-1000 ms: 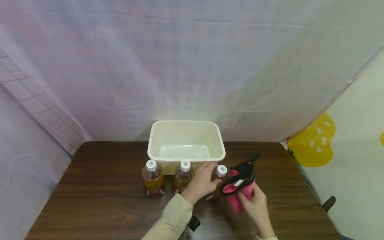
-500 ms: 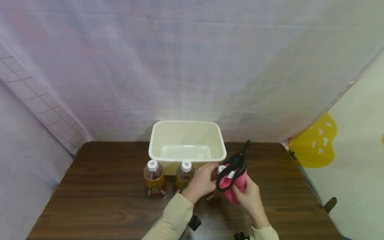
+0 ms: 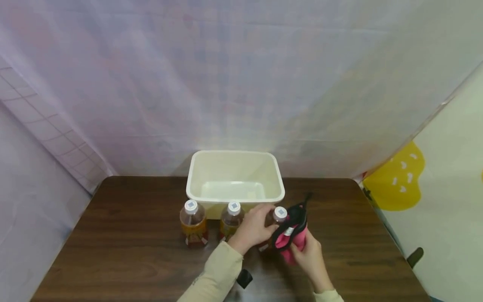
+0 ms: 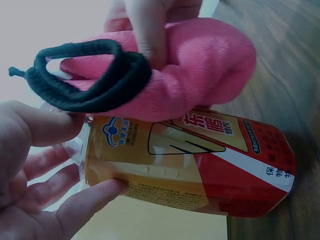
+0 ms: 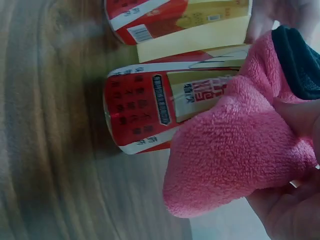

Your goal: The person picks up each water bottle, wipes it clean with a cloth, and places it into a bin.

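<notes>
My left hand grips the upper part of the rightmost drink bottle, which stands upright with its white cap on. Thumb and fingers lie on either side of the bottle's shoulder in the left wrist view. A pink fleecy cloth, with thick black edging, a white tag and a short black cord, is pinched in my right hand. The cloth lies against the bottle's red and gold label and covers part of it. Its rounded end hangs down beside the bottle in the right wrist view.
Two more capped bottles, a left one and a middle one, stand in the same row. Behind them a white plastic tub sits on the dark wooden table. A patterned curtain hangs behind the table.
The right hand has brought the cloth leftward to the bottle, up over its cap, then slightly down, so the cap shows again. The left hand stays on the bottle.
</notes>
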A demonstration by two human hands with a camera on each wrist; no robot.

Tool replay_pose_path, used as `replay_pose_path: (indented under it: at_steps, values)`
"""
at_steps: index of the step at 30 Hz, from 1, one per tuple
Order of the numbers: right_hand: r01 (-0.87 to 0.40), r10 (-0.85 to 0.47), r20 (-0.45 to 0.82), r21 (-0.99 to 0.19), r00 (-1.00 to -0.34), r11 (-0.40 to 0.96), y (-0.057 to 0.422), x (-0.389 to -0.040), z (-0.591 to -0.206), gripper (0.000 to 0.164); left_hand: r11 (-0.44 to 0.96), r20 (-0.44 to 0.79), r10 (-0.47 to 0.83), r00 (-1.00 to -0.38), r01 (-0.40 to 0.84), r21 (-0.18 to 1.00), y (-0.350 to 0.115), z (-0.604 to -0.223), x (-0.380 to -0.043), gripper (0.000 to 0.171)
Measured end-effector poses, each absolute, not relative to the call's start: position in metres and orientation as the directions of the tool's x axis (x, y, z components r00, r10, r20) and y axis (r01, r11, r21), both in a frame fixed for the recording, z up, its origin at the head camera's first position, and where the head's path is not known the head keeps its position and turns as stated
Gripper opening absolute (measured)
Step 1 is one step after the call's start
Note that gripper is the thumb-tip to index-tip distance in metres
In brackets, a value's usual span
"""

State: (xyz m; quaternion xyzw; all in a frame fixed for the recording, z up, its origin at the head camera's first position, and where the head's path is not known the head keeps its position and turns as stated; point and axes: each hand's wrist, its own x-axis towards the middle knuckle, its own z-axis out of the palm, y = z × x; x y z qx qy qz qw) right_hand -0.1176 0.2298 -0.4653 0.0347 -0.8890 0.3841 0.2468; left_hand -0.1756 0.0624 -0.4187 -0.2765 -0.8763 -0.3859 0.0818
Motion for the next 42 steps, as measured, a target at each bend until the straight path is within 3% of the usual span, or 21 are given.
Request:
replay_pose_path:
  at_steps: [6, 16, 23, 33, 42]
  values:
    - [-0.222, 0.147, 0.463, -0.650, -0.874, 0.727, 0.228, -0.117, -0.479, 0.027, 0.549, 0.327, 0.424, -0.844, 0.527, 0.648, 0.063, -0.418, -0.178, 0.039]
    - [-0.087, 0.190, 0.319, -0.685, -0.929, 0.724, 0.226, -0.116, -0.512, 0.025, 0.569, 0.300, 0.426, -0.853, 0.511, 0.644, 0.062, -0.417, -0.176, 0.042]
    - [-0.165, 0.142, 0.371, -0.680, -0.918, 0.714, 0.233, -0.113, -0.497, 0.025, 0.571, 0.295, 0.433, -0.852, 0.512, 0.642, 0.063, -0.416, -0.175, 0.041]
    - [-0.356, 0.038, 0.536, -0.611, -0.844, 0.707, 0.234, -0.123, -0.439, 0.029, 0.546, 0.327, 0.422, -0.845, 0.525, 0.652, 0.060, -0.417, -0.177, 0.036]
    - [-0.292, 0.074, 0.481, -0.641, -0.874, 0.710, 0.231, -0.121, -0.439, 0.024, 0.550, 0.312, 0.430, -0.847, 0.520, 0.654, 0.060, -0.417, -0.177, 0.036]
